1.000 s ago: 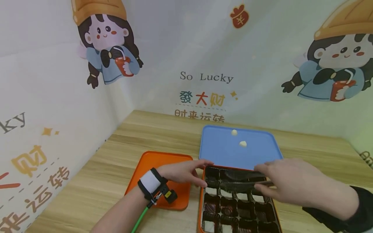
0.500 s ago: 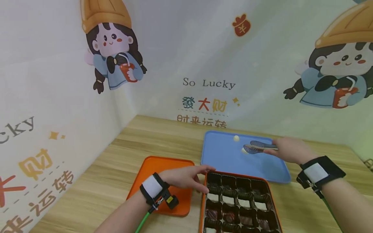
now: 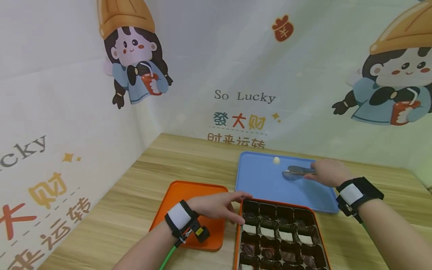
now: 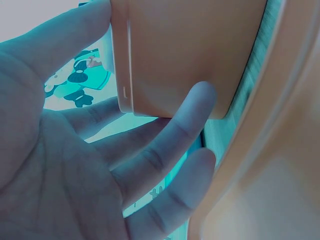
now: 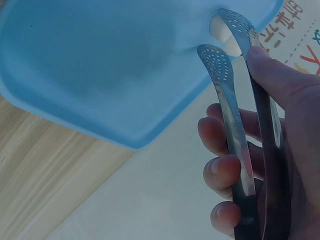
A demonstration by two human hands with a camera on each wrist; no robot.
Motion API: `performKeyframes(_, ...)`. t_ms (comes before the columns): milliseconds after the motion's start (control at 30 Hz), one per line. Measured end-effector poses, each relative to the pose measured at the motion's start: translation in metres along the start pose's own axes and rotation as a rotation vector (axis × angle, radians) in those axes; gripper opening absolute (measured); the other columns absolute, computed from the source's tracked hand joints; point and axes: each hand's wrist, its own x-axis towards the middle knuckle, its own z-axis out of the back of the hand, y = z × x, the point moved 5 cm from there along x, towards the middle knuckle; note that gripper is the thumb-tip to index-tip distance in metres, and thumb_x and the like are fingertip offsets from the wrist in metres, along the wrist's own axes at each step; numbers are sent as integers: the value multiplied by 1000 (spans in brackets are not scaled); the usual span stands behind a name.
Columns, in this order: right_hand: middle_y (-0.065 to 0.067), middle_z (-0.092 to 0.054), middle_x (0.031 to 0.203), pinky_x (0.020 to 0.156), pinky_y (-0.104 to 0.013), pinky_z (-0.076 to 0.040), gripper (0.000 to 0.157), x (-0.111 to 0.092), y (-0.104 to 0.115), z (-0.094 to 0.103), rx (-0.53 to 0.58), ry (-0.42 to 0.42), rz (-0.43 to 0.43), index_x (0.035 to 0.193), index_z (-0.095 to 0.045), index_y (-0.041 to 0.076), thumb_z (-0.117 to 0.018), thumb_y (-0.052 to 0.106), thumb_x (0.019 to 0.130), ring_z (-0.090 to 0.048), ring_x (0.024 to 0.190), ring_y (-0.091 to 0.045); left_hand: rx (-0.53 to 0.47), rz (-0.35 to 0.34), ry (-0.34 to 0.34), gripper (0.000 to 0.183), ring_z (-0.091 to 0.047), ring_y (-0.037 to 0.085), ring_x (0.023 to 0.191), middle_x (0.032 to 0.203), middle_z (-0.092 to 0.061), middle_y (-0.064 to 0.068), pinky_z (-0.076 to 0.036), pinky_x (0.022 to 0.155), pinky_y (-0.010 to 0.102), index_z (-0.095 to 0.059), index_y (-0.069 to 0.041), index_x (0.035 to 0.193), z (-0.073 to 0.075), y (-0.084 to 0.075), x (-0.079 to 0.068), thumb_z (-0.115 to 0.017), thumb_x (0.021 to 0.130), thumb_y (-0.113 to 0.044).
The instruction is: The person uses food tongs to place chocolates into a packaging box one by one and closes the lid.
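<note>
In the head view my right hand (image 3: 332, 173) holds metal serving tongs (image 3: 300, 170) low over the blue tray (image 3: 256, 183). The right wrist view has their perforated tips on either side of a small white piece (image 5: 219, 29), partly covered by one tip. A second white piece (image 3: 276, 160) lies farther back on the tray. My left hand (image 3: 216, 206) rests at the far left corner of the orange-rimmed chocolate box (image 3: 237, 240), its fingers loosely spread against the wall (image 4: 170, 55). White pieces (image 3: 285, 236) and dark chocolates (image 3: 269, 253) sit in the box's compartments.
An orange tray (image 3: 185, 191) lies left of the box, under my left wrist. The blue tray stands just behind the box, near the table's back edge. A printed cloth (image 3: 189, 75) rises behind the wooden table (image 3: 162, 165).
My right hand has carried the tongs from above the box back to the blue tray and down around the nearer white piece. The left hand has stayed at the box.
</note>
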Motion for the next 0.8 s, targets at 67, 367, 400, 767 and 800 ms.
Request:
performKeyframes(67,3,-42,60,50,-30,-31,30,0,-1,-1,-6,-9,10,72,-53,10,-60,37,84,-39,53,-13,-3,-2,5,64,-49,11,104,139,-33,8,-40,81,28,-28,-20,142,-1,0,0,-60,87,-26)
performKeyframes(367,4,-44,61,50,-30,-33,26,-1,2,1,2,-24,18,73,-57,10,-61,33,84,-40,53,-12,19,8,-9,64,-47,12,107,138,-34,6,-39,82,28,-28,-22,142,-1,2,2,-60,87,-29)
performKeyframes(400,5,-45,61,49,-30,-33,25,-2,1,1,3,-30,22,73,-58,10,-61,33,84,-40,53,-12,18,7,-9,64,-45,12,110,138,-34,6,-38,83,28,-28,-22,142,-1,2,2,-60,87,-29)
performKeyframes(767,-3,-62,78,61,-39,-45,39,-40,1,18,130,-102,43,93,-66,3,-57,40,86,-57,66,-16,23,-7,-12,63,-45,13,109,138,-34,6,-39,82,27,-29,-20,142,-2,2,2,-60,87,-28)
performKeyframes(800,-5,-63,81,64,-40,-46,42,-47,3,23,145,-109,44,96,-66,2,-56,42,86,-59,70,-18,27,-5,-14,63,-46,13,108,138,-34,7,-39,81,28,-29,-21,142,-1,1,1,-60,87,-28)
